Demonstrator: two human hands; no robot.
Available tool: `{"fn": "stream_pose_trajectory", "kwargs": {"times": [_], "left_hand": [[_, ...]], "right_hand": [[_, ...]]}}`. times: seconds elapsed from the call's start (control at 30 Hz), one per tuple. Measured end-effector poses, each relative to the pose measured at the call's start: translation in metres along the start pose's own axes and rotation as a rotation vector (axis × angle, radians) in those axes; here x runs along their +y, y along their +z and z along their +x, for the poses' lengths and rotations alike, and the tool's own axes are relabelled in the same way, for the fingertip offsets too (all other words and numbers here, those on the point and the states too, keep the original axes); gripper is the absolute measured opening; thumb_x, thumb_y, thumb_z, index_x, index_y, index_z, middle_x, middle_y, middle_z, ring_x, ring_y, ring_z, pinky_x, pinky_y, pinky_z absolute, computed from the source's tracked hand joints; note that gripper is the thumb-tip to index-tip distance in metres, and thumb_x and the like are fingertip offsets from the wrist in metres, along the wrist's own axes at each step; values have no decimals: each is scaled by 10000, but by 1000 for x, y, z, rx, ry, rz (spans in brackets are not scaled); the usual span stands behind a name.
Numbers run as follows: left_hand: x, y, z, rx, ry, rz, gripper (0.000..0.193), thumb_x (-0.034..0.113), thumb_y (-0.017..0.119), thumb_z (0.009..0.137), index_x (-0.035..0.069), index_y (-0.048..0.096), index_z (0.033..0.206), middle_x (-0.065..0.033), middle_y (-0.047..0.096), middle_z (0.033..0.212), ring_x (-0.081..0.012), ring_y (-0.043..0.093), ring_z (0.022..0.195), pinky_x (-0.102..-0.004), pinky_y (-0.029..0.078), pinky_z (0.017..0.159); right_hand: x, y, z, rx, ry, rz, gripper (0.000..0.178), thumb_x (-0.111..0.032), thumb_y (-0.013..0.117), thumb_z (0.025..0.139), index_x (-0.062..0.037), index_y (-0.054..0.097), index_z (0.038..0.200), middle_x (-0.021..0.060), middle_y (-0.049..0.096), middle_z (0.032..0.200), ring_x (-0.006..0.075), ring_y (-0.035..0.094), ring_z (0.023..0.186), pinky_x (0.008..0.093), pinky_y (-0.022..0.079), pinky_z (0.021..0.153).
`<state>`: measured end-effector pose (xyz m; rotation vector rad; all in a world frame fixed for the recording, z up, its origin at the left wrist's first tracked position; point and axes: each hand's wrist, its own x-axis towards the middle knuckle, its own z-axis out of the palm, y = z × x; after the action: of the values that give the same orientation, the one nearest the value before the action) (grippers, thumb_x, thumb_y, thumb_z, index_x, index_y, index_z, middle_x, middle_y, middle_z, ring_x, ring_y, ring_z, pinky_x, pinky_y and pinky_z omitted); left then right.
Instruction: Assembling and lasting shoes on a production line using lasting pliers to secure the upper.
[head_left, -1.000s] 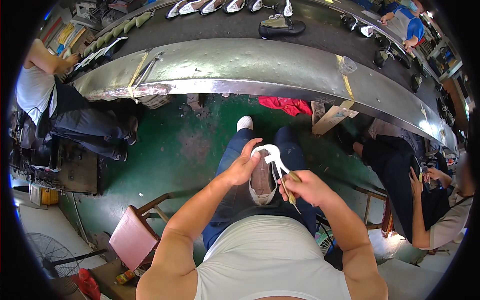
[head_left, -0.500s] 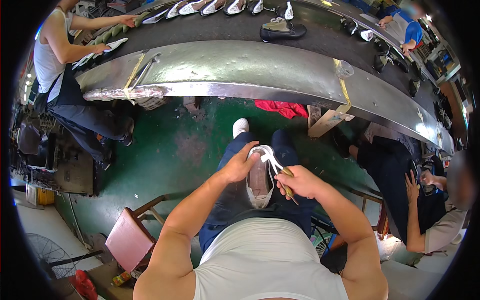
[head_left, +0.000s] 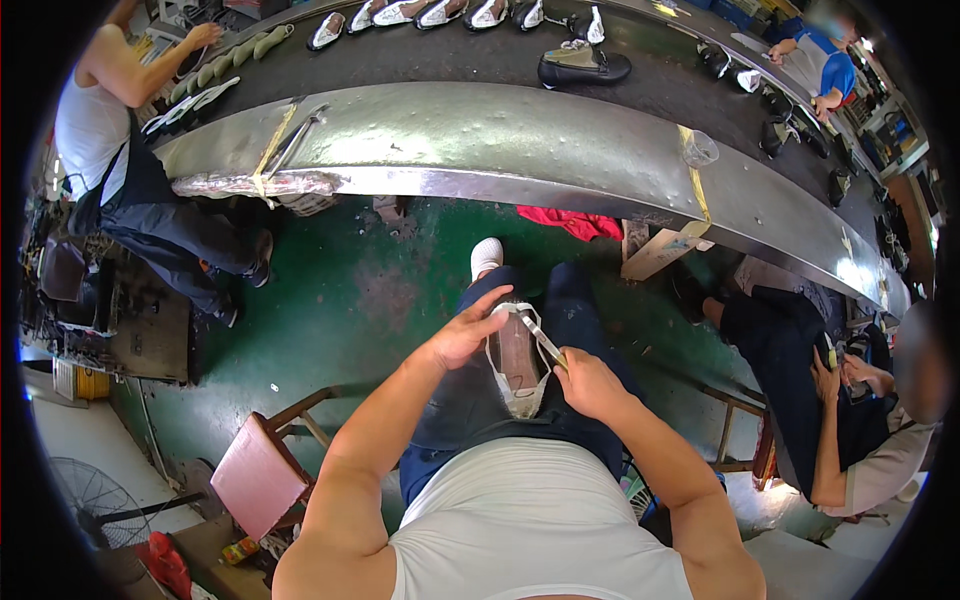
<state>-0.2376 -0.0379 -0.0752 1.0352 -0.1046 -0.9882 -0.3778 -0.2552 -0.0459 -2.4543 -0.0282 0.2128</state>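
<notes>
On my lap a shoe rests sole side up, its brown flat bottom ringed by a pale, turned-over edge. My left hand holds its far end, with the thumb on the rim and the fingers stretched along the far left side. In my right hand is a pair of pincers. Their metal jaws lie against the rim at the shoe's far right. The fist hides most of the handles. The underside of the shoe, against my thighs, is out of sight.
Beyond my knees runs a metal-edged bench with a dark belt carrying several shoes and one black shoe. A person stands at left; another sits at right. A pink-seated chair and a fan are at lower left.
My right hand has turned, and the pincers now lie more along the shoe's right rim. The standing person at left has drawn a hand back from the shoes on the belt.
</notes>
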Motion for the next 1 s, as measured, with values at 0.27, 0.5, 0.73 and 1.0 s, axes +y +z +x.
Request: {"fn": "stream_pose_trajectory", "kwargs": {"times": [0.27, 0.5, 0.73, 1.0], "left_hand": [[-13, 30, -5, 260, 260, 206, 513, 120, 600, 995, 56, 421, 1471, -80, 600, 1247, -162, 584, 1117, -326, 470, 993], [-20, 68, -76, -171, 730, 975, 981, 68, 818, 762, -34, 219, 1532, -272, 310, 1557, -436, 358, 1430, -449, 314, 1173], [-33, 81, -81, -161, 697, 973, 1111, -24, 779, 750, -36, 15, 1556, -289, 275, 1560, -476, 363, 1410, -472, 308, 1173], [-42, 88, -78, -46, 720, 1022, 1137, -27, 797, 735, -38, 2, 1547, -298, 292, 1542, -474, 369, 1407, -473, 317, 1170]], "right_hand": [[4, -47, -36, -174, -199, 208, 322, -156, 628, 935, 28, 574, 1194, 221, 661, 962, 407, 656, 842, 436, 536, 768], [-22, -14, -26, 350, -174, 639, 333, -206, 613, 966, -2, 542, 1219, 143, 676, 1119, 263, 678, 999, 368, 507, 894], [-30, 2, -21, 215, -206, 712, 295, -229, 535, 1022, -10, 512, 1219, 147, 675, 1162, 266, 677, 1033, 365, 509, 920], [-24, 5, -8, 230, -188, 667, 255, -202, 540, 1015, -14, 527, 1188, 151, 685, 1096, 286, 684, 986, 372, 518, 893]]}}
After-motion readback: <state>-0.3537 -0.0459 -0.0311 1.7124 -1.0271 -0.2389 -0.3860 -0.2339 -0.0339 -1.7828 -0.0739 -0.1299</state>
